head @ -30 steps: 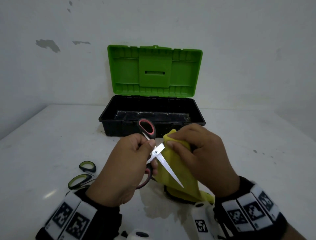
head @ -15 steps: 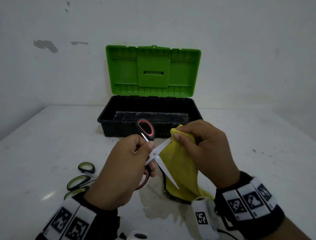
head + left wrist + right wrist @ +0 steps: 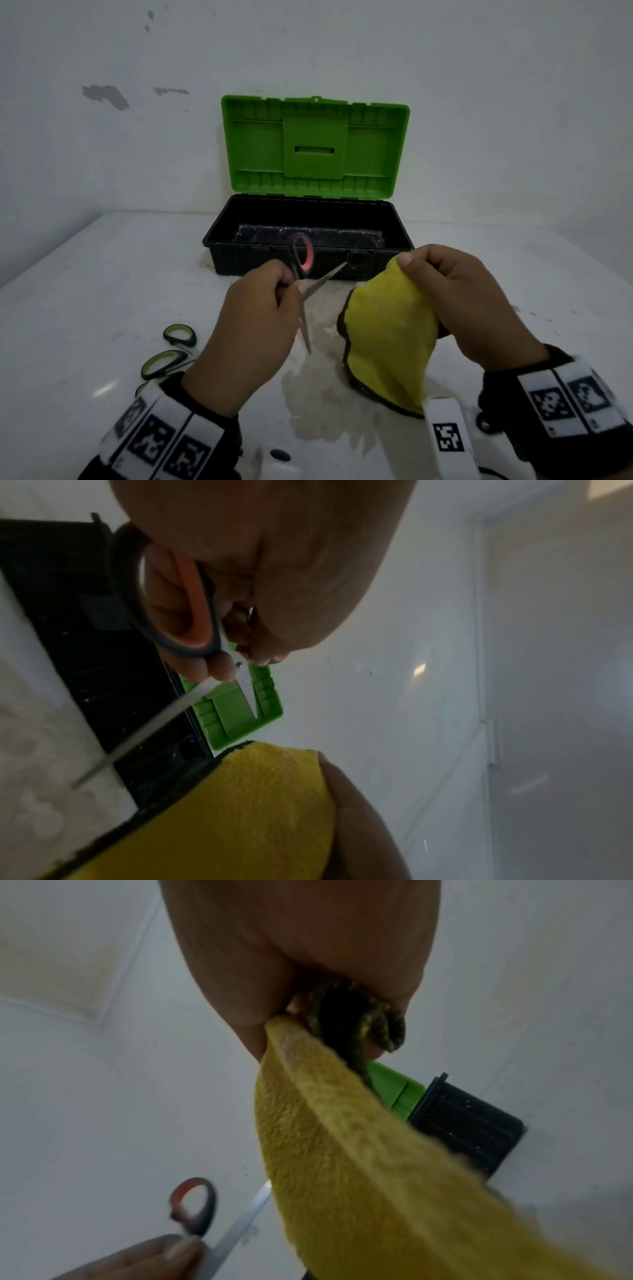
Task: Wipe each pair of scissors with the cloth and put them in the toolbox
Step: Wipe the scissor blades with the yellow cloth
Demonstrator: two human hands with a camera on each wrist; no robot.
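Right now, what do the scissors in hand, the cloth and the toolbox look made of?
Scissors: bare metal blades with a dull grey sheen; handle loops look like dark plastic with a red-orange lining. Cloth: yellow, fuzzy nap, dark stitched edge, probably microfibre. Toolbox: moulded plastic by its ribbing, black tub, green lid.

Left hand (image 3: pixel 253 322) gripping red-and-black-handled steel scissors (image 3: pixel 310 284), blades spread open. Right hand (image 3: pixel 469 301) pinching yellow black-edged microfibre cloth (image 3: pixel 390 335), apart from blades. Beyond both hands: open black plastic toolbox with green lid (image 3: pixel 310 236). Left of left hand: green-handled scissors (image 3: pixel 164 363) on white table (image 3: pixel 102 274).
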